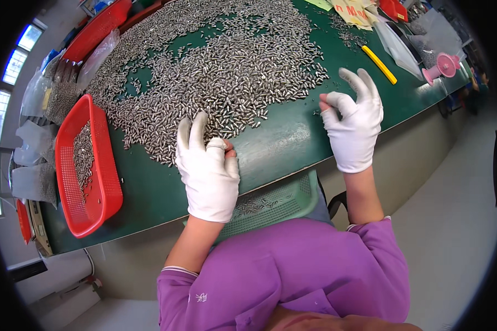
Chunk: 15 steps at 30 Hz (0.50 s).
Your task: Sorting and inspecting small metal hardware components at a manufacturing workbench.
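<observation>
A wide heap of small silvery metal pins (243,66) covers much of the green tabletop (281,140). My left hand (207,179), in a white glove with bare thumb and index tips, is at the heap's near edge. Its thumb and index finger are pinched together, and the other fingers stretch over the pins. To the right of the heap is my right hand (354,129), gloved the same way. Its thumb and index tips also meet, with the remaining fingers raised. Anything inside either pinch is too small to make out. Tiny dark bits lie beside the right hand.
A red plastic basket (113,185) with some pins stands at the left. Below the table edge, a green basket (273,209) holds more pins. Clear bags (36,149) line the far left. A yellow cutter-like strip (380,65) and a pink spool-shaped object (442,68) lie at the right.
</observation>
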Each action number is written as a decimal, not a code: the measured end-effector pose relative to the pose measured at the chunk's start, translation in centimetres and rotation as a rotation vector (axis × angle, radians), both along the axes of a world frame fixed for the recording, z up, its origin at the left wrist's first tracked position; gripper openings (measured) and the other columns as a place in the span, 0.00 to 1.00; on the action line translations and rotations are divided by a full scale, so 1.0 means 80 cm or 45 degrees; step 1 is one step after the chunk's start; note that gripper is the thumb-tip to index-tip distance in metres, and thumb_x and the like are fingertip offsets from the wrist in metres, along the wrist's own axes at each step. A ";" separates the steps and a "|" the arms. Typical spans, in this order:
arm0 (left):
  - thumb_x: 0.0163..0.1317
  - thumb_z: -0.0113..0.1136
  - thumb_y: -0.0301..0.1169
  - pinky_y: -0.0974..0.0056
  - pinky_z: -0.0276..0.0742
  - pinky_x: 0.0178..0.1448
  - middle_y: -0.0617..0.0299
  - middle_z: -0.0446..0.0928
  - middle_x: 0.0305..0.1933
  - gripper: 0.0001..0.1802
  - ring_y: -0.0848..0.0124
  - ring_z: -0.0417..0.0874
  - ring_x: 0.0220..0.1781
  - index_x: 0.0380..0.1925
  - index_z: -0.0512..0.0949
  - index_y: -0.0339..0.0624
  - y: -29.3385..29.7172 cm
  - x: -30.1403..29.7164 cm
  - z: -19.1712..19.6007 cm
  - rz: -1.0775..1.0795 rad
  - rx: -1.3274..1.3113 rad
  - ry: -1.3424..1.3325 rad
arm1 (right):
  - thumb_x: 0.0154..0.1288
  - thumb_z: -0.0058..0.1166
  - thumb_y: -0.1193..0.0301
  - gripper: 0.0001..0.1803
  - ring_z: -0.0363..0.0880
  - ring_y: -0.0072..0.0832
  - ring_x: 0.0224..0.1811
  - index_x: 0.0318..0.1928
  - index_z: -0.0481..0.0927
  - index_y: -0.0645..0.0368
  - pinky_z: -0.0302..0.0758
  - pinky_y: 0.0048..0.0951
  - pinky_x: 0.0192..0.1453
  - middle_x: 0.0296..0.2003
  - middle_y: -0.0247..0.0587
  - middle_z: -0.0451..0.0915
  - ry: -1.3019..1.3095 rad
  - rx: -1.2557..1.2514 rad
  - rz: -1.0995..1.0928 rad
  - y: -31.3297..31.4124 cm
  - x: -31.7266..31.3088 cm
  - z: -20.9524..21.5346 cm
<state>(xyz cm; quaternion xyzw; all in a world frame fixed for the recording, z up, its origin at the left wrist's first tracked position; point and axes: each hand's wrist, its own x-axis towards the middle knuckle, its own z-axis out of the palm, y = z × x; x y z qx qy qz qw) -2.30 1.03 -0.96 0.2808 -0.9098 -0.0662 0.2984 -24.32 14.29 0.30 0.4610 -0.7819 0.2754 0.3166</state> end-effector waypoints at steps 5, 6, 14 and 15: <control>0.52 0.67 0.21 0.42 0.63 0.73 0.46 0.64 0.74 0.21 0.38 0.63 0.74 0.47 0.75 0.43 0.001 0.003 0.001 0.078 0.005 -0.006 | 0.44 0.71 0.69 0.17 0.74 0.49 0.61 0.38 0.82 0.49 0.74 0.51 0.62 0.52 0.40 0.79 -0.100 0.112 0.427 -0.042 0.044 0.018; 0.53 0.66 0.22 0.42 0.63 0.73 0.46 0.64 0.74 0.22 0.38 0.63 0.75 0.49 0.77 0.43 0.002 0.003 0.000 0.083 -0.014 -0.027 | 0.45 0.69 0.69 0.16 0.75 0.49 0.60 0.38 0.82 0.49 0.74 0.52 0.62 0.53 0.40 0.78 -0.095 0.123 0.535 -0.051 0.051 0.016; 0.50 0.68 0.25 0.38 0.67 0.69 0.42 0.70 0.68 0.15 0.34 0.66 0.71 0.40 0.81 0.43 -0.004 0.005 0.005 -0.017 0.026 -0.025 | 0.50 0.61 0.69 0.05 0.75 0.49 0.61 0.29 0.81 0.55 0.73 0.52 0.63 0.54 0.44 0.79 -0.102 0.200 0.706 -0.073 0.087 0.001; 0.50 0.68 0.25 0.38 0.68 0.69 0.42 0.70 0.68 0.15 0.34 0.66 0.70 0.40 0.81 0.44 -0.004 0.007 0.005 -0.050 0.040 -0.018 | 0.50 0.61 0.69 0.05 0.75 0.49 0.61 0.28 0.81 0.56 0.73 0.51 0.63 0.53 0.44 0.79 -0.117 0.191 0.708 -0.070 0.086 0.000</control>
